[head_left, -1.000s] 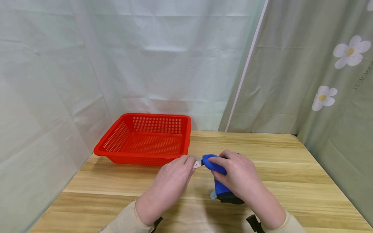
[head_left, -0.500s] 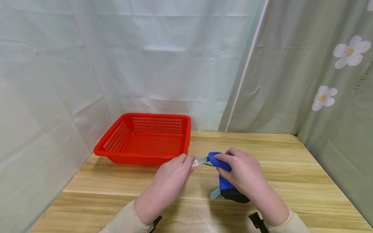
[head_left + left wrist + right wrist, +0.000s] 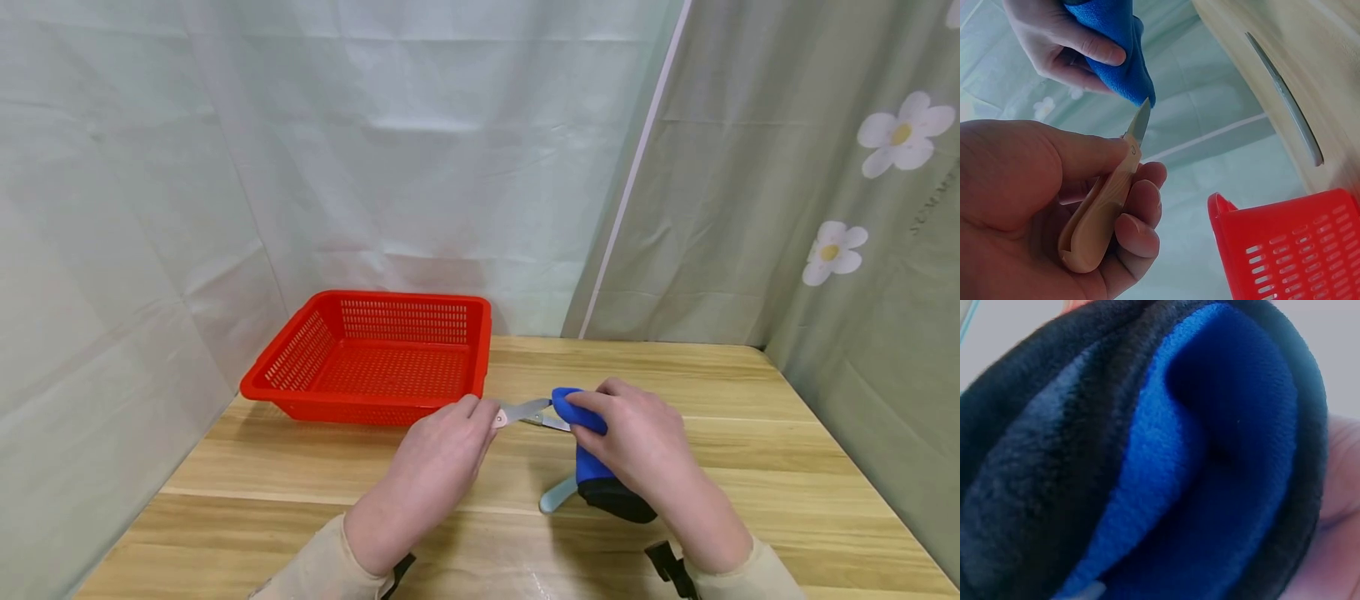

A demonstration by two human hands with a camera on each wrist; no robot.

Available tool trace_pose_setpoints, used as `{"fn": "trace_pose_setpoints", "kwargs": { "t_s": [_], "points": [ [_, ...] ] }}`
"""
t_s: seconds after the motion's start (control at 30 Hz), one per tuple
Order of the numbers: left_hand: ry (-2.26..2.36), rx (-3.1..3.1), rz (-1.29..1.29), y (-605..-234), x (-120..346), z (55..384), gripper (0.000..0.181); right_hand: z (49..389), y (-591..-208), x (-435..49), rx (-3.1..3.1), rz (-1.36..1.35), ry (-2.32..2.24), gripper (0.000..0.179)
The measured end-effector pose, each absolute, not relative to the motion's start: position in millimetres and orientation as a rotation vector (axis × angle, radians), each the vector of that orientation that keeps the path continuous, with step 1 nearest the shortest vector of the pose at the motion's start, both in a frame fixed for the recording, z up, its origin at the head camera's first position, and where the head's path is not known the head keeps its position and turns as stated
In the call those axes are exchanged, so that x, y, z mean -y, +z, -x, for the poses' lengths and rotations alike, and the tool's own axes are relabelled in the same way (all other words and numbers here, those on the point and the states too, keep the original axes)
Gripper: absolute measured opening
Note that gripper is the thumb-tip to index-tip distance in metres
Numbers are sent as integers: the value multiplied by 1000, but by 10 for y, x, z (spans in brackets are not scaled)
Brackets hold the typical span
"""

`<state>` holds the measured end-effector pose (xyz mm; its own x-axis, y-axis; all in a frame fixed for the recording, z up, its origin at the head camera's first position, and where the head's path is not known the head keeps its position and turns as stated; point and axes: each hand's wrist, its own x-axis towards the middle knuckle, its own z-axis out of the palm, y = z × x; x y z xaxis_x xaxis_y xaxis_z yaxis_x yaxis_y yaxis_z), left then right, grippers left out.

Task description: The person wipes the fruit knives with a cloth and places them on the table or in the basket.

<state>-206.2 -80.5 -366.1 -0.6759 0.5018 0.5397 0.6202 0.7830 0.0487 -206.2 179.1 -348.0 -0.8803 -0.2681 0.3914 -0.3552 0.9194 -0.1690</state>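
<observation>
My left hand grips a folding knife by its light wooden handle, thumb near the pivot, blade out and pointing right. My right hand pinches a folded blue cloth with black edging between thumb and fingers. The cloth's upper corner is right at the blade's tip, and most of the blade shows bare between the hands. In the right wrist view, the cloth's loose folds fill the picture.
A red perforated basket stands at the back left of the wooden table. Behind the folding knife lies another knife. A pale blue handle sticks out from behind the cloth. Curtains hang close around the table.
My right hand has drawn the cloth to the right along the blade to its tip, baring more of it. The left hand has barely moved. More of the pale blue handle shows.
</observation>
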Motion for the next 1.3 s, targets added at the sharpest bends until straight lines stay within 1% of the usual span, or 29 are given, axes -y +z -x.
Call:
{"fn": "trace_pose_setpoints", "kwargs": {
  "t_s": [0.17,0.8,1.3],
  "points": [
    [-309,2454,851,-3655,813,2069,21,2042,-3448,-1846,2736,-420,328,34],
    [-241,2425,826,-3681,799,2067,16,2023,-3401,-1837,2731,-446,352,36],
    [-208,2468,811,-3686,789,2073,19,2007,-3389,-1817,2706,-462,350,37]
  ]
}}
